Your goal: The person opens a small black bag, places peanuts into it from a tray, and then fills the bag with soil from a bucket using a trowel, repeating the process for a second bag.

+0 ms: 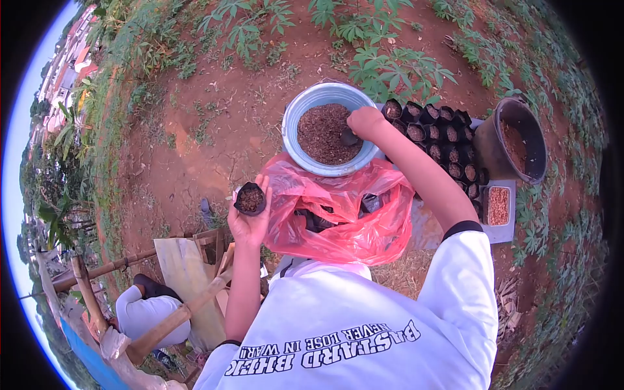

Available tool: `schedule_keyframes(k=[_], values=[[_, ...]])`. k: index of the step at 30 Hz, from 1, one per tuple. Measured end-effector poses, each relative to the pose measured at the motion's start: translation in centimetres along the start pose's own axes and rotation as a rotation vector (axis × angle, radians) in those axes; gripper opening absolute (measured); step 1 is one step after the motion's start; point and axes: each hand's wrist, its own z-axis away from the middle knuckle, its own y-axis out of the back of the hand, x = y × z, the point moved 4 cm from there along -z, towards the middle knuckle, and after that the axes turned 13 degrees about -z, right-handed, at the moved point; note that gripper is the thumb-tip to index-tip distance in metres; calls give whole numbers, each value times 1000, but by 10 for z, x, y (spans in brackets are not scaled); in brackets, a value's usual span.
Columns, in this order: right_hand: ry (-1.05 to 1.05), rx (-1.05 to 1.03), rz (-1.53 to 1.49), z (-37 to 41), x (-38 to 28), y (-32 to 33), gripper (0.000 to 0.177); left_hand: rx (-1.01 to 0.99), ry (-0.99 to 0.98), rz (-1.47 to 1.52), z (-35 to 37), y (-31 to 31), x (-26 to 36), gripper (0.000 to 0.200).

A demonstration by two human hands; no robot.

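Observation:
My left hand holds up a small black seedling bag, its mouth facing me and brown soil inside. My right hand grips a small dark trowel, whose blade touches the soil in a round light-blue basin. Most of the trowel's handle is hidden by my fingers. Just below the basin lies a crumpled pink plastic bag, with black items showing through its opening. Beyond my right forearm stand several filled black seedling bags in rows.
A dark bucket with reddish-brown contents stands right of the rows. Near it is a clear tub of reddish-brown grains. A bamboo rail runs at lower left, with another person beyond it. Leafy plants grow behind the basin.

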Motion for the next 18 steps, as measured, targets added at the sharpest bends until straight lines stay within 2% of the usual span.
schedule_keyframes(k=[5, 14, 17, 18], values=[[13, -92, 11, -3, -4, 1, 16, 63, -32, -6, 15, 7, -14, 63], [108, -46, -72, -13, 19, -22, 19, 35, -88, -19, 33, 18, -19, 67], [96, -24, -137, -8, 18, -15, 16, 14, -92, -1, 34, 15, -19, 66], [100, -23, -135, -7, 18, -15, 16, 42, -84, 3, 34, 12, -20, 57]])
